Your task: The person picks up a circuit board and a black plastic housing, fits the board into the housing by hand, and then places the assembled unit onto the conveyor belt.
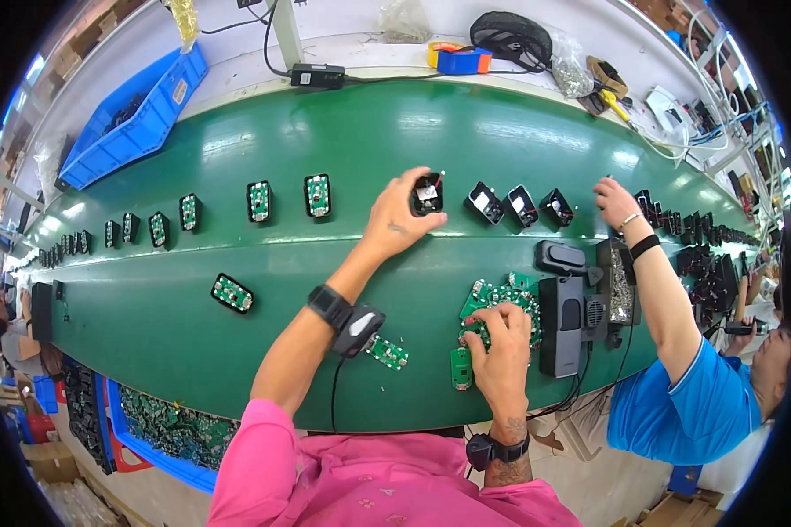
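Observation:
My left hand (pixel 397 218) reaches to the middle of the bench. Its thumb and fingers grip the sides of a small black plastic housing (pixel 428 195), open at the top, with a pale part and a red wire inside. Lower right, my right hand (pixel 499 350) is at a pile of green circuit boards (pixel 523 294). Its thumb and fingertips close on a green circuit board at the pile's left edge, partly hidden by the fingers. One loose circuit board (pixel 460 369) lies left of that hand. Another board (pixel 387 352) lies near my left wrist.
Housings fitted with boards (pixel 317 196) line up leftward; one housing (pixel 232 293) sits nearer me. Open black housings (pixel 484 204) stand rightward. A grey-black device (pixel 561 325) is beside the pile. A co-worker's arm (pixel 664 281) reaches in from the right. A blue crate (pixel 136 119) stands far left.

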`<state>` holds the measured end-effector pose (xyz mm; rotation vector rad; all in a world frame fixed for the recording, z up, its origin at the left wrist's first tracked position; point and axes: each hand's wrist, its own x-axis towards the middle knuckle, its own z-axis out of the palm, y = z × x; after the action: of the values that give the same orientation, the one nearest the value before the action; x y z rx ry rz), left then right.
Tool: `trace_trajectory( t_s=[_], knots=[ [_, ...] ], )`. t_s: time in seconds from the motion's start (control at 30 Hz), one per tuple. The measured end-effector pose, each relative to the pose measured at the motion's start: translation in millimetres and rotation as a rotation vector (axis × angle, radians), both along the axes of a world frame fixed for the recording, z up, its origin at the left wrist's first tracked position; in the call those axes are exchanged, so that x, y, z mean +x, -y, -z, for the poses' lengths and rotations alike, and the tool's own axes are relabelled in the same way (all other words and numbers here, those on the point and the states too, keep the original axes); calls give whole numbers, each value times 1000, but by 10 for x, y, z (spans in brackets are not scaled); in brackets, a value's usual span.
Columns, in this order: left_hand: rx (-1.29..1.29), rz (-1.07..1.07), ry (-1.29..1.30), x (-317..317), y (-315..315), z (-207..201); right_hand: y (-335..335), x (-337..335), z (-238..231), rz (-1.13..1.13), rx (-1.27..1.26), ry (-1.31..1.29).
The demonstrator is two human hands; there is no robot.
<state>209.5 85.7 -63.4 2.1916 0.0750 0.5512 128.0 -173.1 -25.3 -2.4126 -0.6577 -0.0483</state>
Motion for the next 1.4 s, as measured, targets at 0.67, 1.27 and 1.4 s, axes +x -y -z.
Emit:
trace_trajectory(
  t_s=[0.67, 1.27, 1.4],
  knots=[
    [-915, -67, -242, -2262, 252, -157, -657, -236, -93, -523, -200, -265],
    [-307, -113, -107, -2299, 472, -200, -745, -439, 9, -74, 820, -1018],
    [-381, -110, -222, -2311, 509, -285, -736, -423, 16, -62, 833, -1021]
  ],
)
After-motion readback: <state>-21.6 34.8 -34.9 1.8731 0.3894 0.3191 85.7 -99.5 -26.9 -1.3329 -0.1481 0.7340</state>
